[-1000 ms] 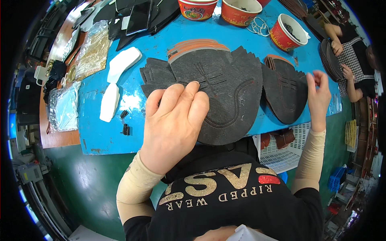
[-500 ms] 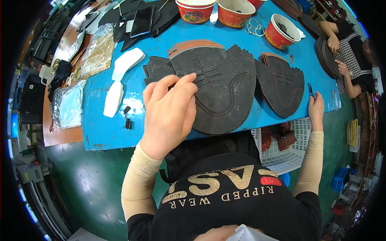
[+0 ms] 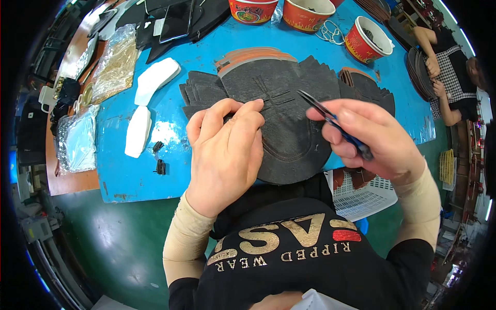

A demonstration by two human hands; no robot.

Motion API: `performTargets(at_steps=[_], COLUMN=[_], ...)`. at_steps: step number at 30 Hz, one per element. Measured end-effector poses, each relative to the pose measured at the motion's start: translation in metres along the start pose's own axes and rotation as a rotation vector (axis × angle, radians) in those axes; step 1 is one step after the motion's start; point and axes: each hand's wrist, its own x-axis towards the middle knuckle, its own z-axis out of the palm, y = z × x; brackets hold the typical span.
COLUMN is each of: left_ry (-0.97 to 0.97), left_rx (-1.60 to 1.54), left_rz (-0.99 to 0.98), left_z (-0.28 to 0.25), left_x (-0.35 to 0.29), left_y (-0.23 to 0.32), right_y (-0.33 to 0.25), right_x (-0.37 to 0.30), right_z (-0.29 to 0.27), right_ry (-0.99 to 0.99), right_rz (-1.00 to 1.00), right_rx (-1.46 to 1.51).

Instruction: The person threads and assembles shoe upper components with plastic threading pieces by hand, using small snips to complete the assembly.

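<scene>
Two hands: left hand [image 3: 227, 144] over the left side of the dark stacked panels [image 3: 294, 168], fingers curled close together, cannot tell whether anything is pinched; right hand [image 3: 380, 132] closed around a slim pointed tool [image 3: 356, 143]
Panel position: near edge of the blue table [image 3: 119, 173], slits [image 3: 281, 96] facing up
Tool hazard: tip may nick the top panel or left fingertips, should the grip slip or the hands converge
Stack hazard: panels may skew under uneven hand pressure
Right-hand change: half a second earlier, at the table's right side; now above the panels, tip toward the slits
</scene>
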Motion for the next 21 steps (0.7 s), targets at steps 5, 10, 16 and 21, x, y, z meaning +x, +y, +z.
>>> performTargets(at_steps=[5,10,16,21], left_ry=[0.018,0.061,0.046,0.047], left_rx=[-0.049,-0.055,-0.062,-0.043], left_rz=[-0.038,-0.027,-0.036,-0.01], left_z=[0.003,0.007,0.008,0.006], left_x=[-0.002,-0.005,-0.005,-0.004], left_y=[0.0,-0.002,-0.002,-0.004], right_y=[-0.023,-0.023,-0.026,-0.025], right_x=[0.019,0.028,0.032,0.03], right_z=[0.016,0.018,0.024,0.027], right_ry=[-0.038,-0.005,0.018,0.038], right_rz=[0.174,0.258,0.303,0.305], right_rx=[-0.158,-0.227,-0.262,-0.221])
